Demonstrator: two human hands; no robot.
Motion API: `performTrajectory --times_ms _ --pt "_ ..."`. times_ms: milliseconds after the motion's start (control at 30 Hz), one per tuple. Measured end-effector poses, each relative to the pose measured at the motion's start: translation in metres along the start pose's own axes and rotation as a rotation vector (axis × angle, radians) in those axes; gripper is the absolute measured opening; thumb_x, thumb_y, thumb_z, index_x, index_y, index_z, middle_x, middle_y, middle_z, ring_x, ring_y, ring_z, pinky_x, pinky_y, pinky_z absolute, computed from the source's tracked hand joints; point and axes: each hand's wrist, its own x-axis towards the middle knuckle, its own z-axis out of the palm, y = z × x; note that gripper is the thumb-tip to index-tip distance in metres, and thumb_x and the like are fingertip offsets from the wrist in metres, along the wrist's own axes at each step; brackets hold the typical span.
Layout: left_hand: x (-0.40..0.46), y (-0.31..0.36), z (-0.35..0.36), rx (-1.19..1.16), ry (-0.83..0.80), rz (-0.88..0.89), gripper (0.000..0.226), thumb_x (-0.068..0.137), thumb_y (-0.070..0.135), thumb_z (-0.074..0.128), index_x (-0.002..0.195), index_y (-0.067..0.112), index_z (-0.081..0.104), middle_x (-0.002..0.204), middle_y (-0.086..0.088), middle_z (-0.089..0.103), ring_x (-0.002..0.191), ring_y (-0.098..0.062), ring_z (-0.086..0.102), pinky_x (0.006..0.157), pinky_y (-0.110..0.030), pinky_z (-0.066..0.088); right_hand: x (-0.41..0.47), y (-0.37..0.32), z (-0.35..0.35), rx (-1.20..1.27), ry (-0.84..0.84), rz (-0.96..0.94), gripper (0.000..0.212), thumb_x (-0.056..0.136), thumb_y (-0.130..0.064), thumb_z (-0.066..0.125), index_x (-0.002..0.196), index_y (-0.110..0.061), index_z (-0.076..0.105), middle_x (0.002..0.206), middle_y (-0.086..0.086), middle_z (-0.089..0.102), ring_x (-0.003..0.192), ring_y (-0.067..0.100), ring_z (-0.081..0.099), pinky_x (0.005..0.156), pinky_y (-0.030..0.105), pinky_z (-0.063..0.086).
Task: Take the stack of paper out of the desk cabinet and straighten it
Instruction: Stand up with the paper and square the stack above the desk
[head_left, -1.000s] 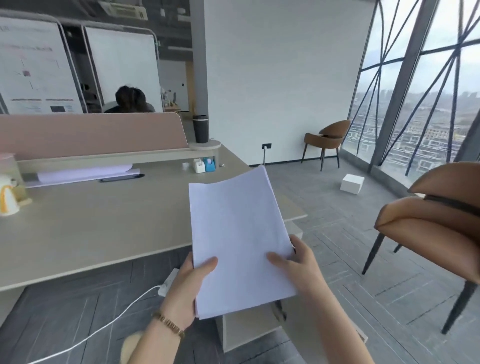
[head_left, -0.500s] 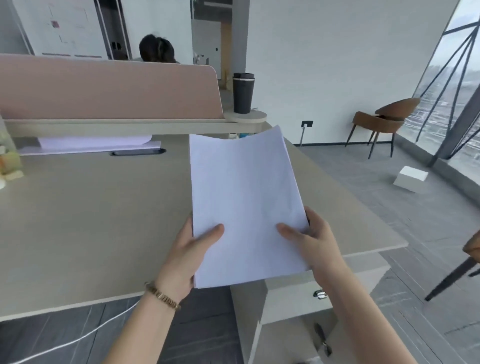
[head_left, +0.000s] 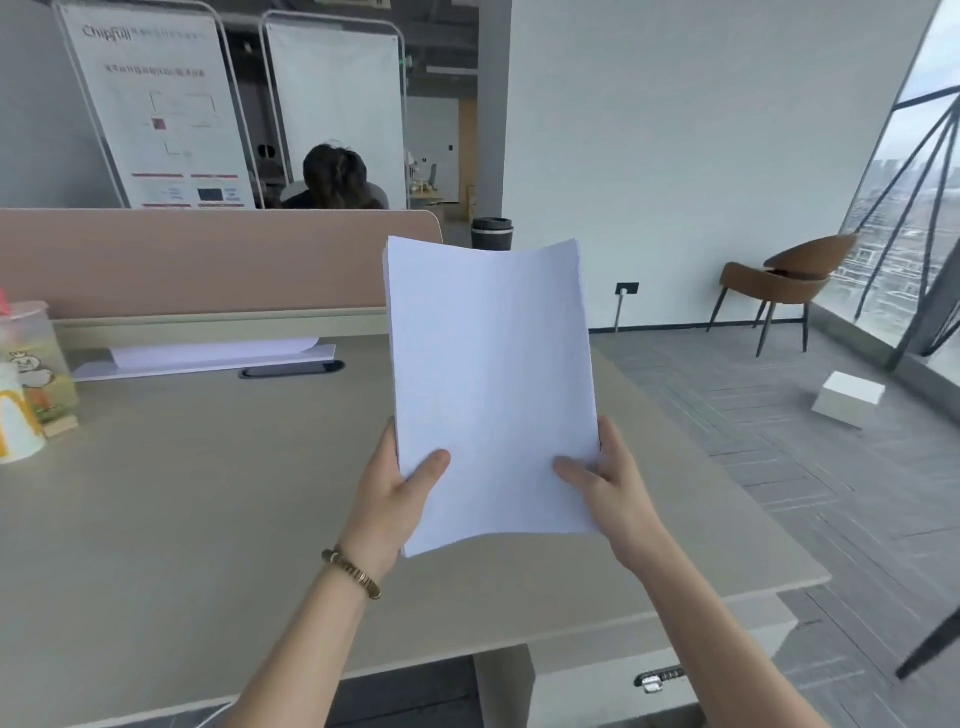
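A stack of white paper (head_left: 493, 384) stands nearly upright in the air above the right half of the beige desk (head_left: 182, 519). My left hand (head_left: 397, 491) grips its lower left edge, thumb on the front sheet. My right hand (head_left: 608, 486) grips the lower right edge the same way. The sheets bow slightly and their top edges are a little uneven. The desk cabinet (head_left: 649, 680) shows below the desk's front right corner, with a metal handle on its face.
A pink partition (head_left: 208, 260) runs along the desk's back, with white sheets (head_left: 208, 356) lying below it. Drink cups (head_left: 26, 395) stand at the far left, a dark cup (head_left: 492, 234) behind the paper. A brown chair (head_left: 779, 280) and a white box (head_left: 849, 397) are on the floor at right.
Both hands have carried the paper up from beside the desk to above the desktop, and it now stands more upright. My view has risen and moved closer to the desk.
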Motion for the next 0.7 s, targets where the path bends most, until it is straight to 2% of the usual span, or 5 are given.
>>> performTrajectory --times_ms 167,300,400,500,700 --pt "0.015 -0.02 0.01 0.033 0.091 -0.034 0.044 0.094 0.011 0.063 0.132 0.031 0.054 0.123 0.018 0.068 0.114 0.001 0.063 0.099 -0.03 0.048 0.02 0.021 0.007 -0.113 0.059 -0.04 0.051 0.089 0.005 0.053 0.115 -0.038 0.052 0.112 -0.014 0.067 0.105 0.013 0.065 0.089 0.032 0.054" --pt "0.009 -0.051 0.012 0.079 0.117 -0.132 0.033 0.093 0.019 0.066 0.125 0.027 0.061 0.121 0.015 0.07 0.115 -0.004 0.063 0.104 -0.039 0.048 0.023 0.054 0.02 -0.165 0.079 -0.01 0.037 0.09 0.006 0.05 0.115 -0.021 0.047 0.1 -0.014 0.065 0.093 0.011 0.062 0.078 0.029 0.051" --pt "0.008 -0.059 0.011 0.096 0.13 -0.179 0.018 0.091 0.018 0.07 0.107 0.027 0.067 0.106 0.014 0.076 0.104 -0.009 0.07 0.094 -0.039 0.054 0.017 0.071 0.024 -0.156 0.088 -0.006 0.026 0.094 0.003 0.052 0.112 -0.013 0.044 0.094 -0.012 0.064 0.087 0.021 0.06 0.07 0.023 0.046" --pt "0.01 -0.053 0.007 0.098 0.108 -0.187 0.014 0.087 0.012 0.073 0.093 0.024 0.071 0.091 0.016 0.078 0.09 -0.01 0.073 0.076 -0.03 0.057 0.014 0.069 0.017 -0.09 0.088 -0.002 0.034 0.092 -0.004 0.061 0.113 -0.028 0.049 0.101 -0.019 0.067 0.094 0.004 0.066 0.081 0.029 0.052" --pt "0.019 -0.019 0.006 -0.034 0.124 -0.021 0.026 0.082 0.014 0.079 0.105 0.023 0.069 0.097 0.014 0.078 0.089 -0.002 0.073 0.067 -0.016 0.056 0.033 0.008 -0.004 0.094 0.118 -0.16 0.034 0.084 -0.032 0.072 0.114 -0.026 0.056 0.115 0.0 0.068 0.109 0.017 0.067 0.09 0.04 0.055"
